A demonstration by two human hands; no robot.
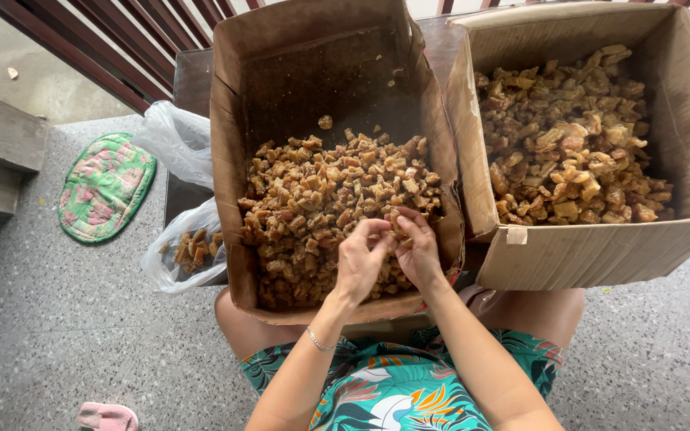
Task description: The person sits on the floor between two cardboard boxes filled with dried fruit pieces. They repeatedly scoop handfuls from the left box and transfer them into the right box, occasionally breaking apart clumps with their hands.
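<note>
Both hands work over the left cardboard box (225, 144), which is partly filled with small brown, sticky-looking chunks (313, 199). My left hand (358, 263) and my right hand (418, 251) meet fingertip to fingertip, pinching one brown chunk (397, 223) between them just above the pile. A thin bracelet circles my left wrist. The right cardboard box (521, 255) holds a fuller heap of similar, larger brown chunks (573, 140).
A clear plastic bag (189, 247) with a few brown pieces lies left of the left box. A green floral mat (105, 185) rests on the speckled floor. Dark red railing bars (121, 40) run behind. A pink slipper (107, 417) sits bottom left.
</note>
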